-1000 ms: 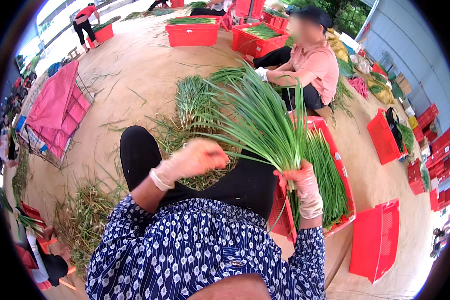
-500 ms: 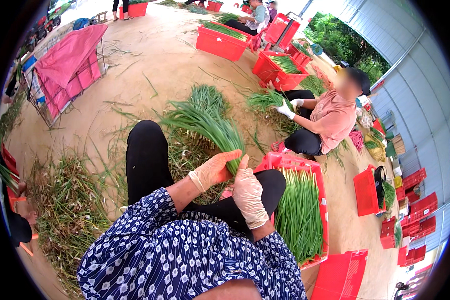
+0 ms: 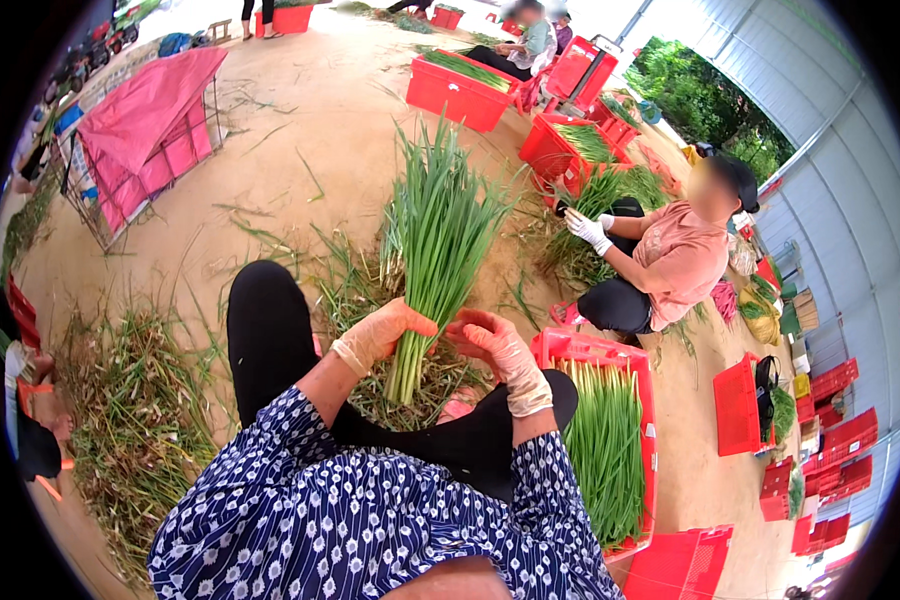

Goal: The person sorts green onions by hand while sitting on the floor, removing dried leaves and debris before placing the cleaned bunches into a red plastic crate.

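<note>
A bunch of green chives (image 3: pixel 440 240) stands nearly upright in front of me, leaves fanned out at the top and pale stem ends downward. My left hand (image 3: pixel 382 332), in a thin pale glove, is closed round the lower stems. Beside the bunch on its right, my right hand (image 3: pixel 492 350), gloved likewise, is open with its fingers apart and slightly curved, the fingertips close to the stems. Partly behind the bunch, more chives (image 3: pixel 394 245) lie on the ground. By my right knee is a red crate (image 3: pixel 648 440) packed with chives in neat rows (image 3: pixel 605 450).
Heaps of trimmed leaves (image 3: pixel 135 440) cover the ground at left. A co-worker in a pink shirt (image 3: pixel 685 250) sits at right, white-gloved hands on chives. Red crates (image 3: pixel 460 100) stand farther off, and an empty-looking red crate (image 3: pixel 680 565) lies near my right. A pink-covered frame (image 3: pixel 150 130) stands far left.
The bunch has swung from leaning left to nearly upright. My right hand has let go of it and opened; my left hand has moved left and grips the stems.
</note>
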The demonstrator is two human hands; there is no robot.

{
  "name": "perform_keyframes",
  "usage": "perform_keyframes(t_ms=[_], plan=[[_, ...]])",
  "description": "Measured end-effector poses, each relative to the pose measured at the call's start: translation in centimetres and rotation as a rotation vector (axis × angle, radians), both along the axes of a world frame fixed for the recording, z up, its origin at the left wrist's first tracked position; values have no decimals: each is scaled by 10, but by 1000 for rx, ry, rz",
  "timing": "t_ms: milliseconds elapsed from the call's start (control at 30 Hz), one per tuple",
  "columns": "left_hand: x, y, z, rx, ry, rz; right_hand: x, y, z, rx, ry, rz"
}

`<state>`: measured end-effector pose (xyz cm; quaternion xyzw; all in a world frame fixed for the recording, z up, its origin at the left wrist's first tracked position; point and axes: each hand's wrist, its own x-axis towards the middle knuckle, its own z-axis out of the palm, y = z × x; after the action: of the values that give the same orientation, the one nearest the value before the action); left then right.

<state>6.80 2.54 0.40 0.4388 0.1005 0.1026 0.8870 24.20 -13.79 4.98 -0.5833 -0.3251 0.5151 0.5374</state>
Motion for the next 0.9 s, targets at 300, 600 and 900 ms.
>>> perform_keyframes(t_ms=[300,600,900], plan=[[-25,-4,-8,133,173,-192,-23,80,-42,642,825,200],[-12,6,-4,771,351,195,-8,90,-110,478,706,-2],[3,-24,-72,628,246,256,-16,70,-93,371,595,84]])
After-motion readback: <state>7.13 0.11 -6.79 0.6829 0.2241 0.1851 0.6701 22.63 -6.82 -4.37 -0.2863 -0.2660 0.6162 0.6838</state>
